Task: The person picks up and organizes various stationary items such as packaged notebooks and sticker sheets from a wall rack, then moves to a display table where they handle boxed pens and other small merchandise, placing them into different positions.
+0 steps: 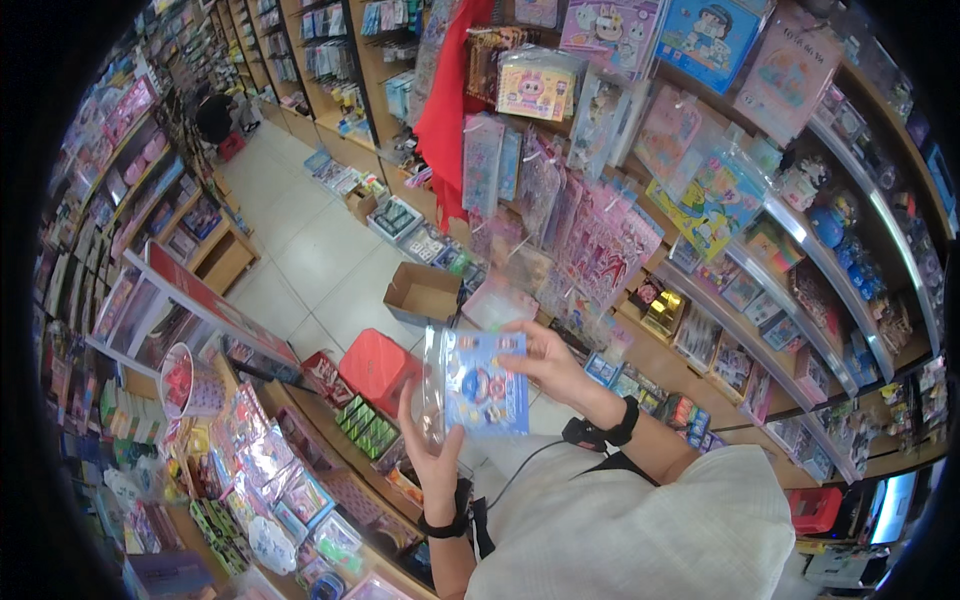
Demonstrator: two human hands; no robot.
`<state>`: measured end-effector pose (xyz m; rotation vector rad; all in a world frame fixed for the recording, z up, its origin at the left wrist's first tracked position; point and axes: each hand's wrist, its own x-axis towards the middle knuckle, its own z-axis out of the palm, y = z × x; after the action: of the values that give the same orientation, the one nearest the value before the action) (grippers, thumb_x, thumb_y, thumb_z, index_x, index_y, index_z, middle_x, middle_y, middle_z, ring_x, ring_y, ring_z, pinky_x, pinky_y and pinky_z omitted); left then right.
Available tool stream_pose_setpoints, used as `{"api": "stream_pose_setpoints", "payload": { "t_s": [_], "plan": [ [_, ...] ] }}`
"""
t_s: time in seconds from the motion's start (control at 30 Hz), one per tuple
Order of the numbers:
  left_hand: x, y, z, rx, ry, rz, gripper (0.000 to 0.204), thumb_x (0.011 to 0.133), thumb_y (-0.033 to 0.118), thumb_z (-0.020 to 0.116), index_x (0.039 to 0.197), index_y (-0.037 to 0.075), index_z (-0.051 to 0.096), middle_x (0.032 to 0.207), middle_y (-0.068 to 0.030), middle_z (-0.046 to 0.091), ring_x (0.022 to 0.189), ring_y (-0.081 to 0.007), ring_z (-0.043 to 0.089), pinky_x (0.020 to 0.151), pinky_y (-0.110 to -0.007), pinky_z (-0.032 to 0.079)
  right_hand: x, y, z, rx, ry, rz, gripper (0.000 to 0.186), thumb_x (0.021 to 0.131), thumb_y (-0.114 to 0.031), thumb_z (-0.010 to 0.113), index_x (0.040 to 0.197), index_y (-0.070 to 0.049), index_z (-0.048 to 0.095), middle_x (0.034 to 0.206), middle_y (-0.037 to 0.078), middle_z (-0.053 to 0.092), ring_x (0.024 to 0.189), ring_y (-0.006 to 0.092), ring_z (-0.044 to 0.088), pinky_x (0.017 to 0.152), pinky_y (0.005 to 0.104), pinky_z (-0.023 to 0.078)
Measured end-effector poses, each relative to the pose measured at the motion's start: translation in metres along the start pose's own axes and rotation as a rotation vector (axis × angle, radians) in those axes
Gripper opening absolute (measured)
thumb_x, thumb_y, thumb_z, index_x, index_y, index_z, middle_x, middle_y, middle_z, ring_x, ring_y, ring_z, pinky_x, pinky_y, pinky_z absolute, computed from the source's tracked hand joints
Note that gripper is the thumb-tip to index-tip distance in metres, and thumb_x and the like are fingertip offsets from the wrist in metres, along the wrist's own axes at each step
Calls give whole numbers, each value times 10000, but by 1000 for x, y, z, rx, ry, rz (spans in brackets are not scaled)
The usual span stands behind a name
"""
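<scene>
A flat blue packet (pixel 487 385) with cartoon figures on its front is held up between my two hands, in a clear plastic sleeve that sticks out on its left side. My left hand (pixel 432 455) grips the sleeve at its lower left, thumb on the front and fingers along the edge. At the packet's upper right, my right hand (pixel 548 365) pinches the side, its thumb over the print and part of its fingers behind. Both wrists wear black bands. Beneath the packet, partly covered by it, is a red stool (pixel 375 365).
An open cardboard box (pixel 422 292) stands on the tiled floor (pixel 320 255) beyond the stool. Shelves with hanging cartoon packets (pixel 610 235) rise on the right, beside a red cloth (pixel 445 120). A goods-covered counter (pixel 290 470) lies left. Down the aisle, a person (pixel 213 118) sits low.
</scene>
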<state>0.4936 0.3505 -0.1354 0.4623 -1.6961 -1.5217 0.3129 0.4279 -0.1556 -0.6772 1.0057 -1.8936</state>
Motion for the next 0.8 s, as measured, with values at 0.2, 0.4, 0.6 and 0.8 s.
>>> {"api": "stream_pose_setpoints", "payload": {
  "t_s": [0.2,0.4,0.6,0.8],
  "plan": [
    [-24,-4,-4,-190,175,-153,405,847,6,492,1222,-47,348,1015,-146,551,864,-196,575,709,-316,492,-4,-4,38,-4,34,4,370,765,-58,631,1056,-110,407,842,28,566,621,49,493,483,189,311],
    [-19,19,-21,-158,240,-90,221,893,94,460,1053,-56,488,920,-123,609,743,-171,605,675,-297,494,4,3,59,82,-196,-4,296,773,-55,604,1016,-2,443,945,76,570,827,106,554,700,217,447],
    [18,24,-40,-151,257,-69,235,877,98,492,1039,-71,511,922,-106,613,737,-147,600,662,-286,494,41,3,67,101,-247,-16,450,759,-38,603,1159,47,417,1006,92,565,917,130,545,814,264,426],
    [115,0,-20,-157,148,-106,256,839,59,545,1068,-57,535,864,-43,596,741,-68,517,670,-191,383,101,-39,25,-33,-184,-137,419,773,-39,592,1159,45,452,1069,91,550,960,129,530,849,255,409]
  ]
}}
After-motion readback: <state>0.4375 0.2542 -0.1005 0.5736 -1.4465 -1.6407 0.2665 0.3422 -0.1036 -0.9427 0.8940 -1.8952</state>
